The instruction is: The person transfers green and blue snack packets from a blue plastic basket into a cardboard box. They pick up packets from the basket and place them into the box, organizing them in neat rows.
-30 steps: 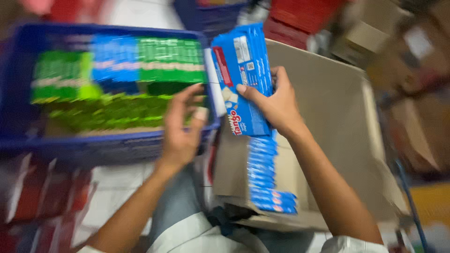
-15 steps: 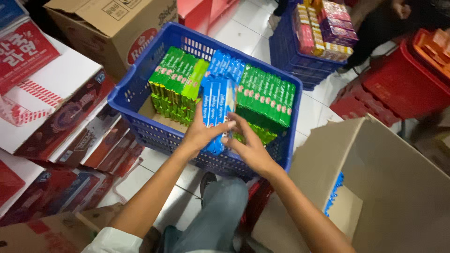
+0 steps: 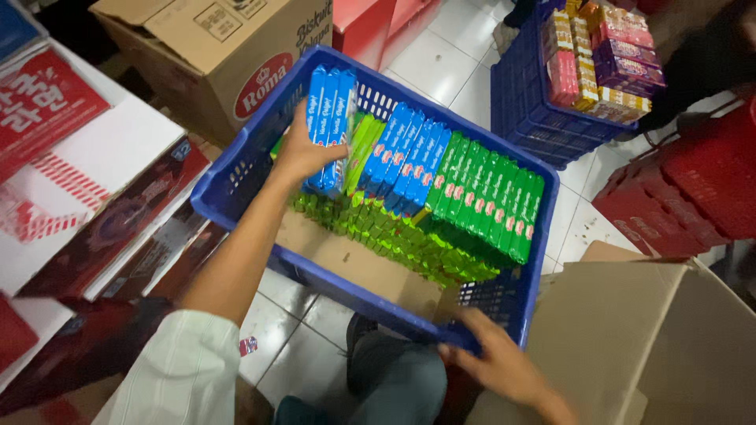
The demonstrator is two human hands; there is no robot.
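Here, left hand (image 3: pixel 303 149) clutches blue packets (image 3: pixel 329 130); right hand (image 3: pixel 492 358) grips the blue crate (image 3: pixel 236 169) rim.

Blue packs (image 3: pixel 329 126) gripped in left hand (image 3: pixel 303 149) over blue crate (image 3: pixel 236 169). Green packs (image 3: pixel 488 201) upright inside. Brown carton (image 3: pixel 228 47) behind.
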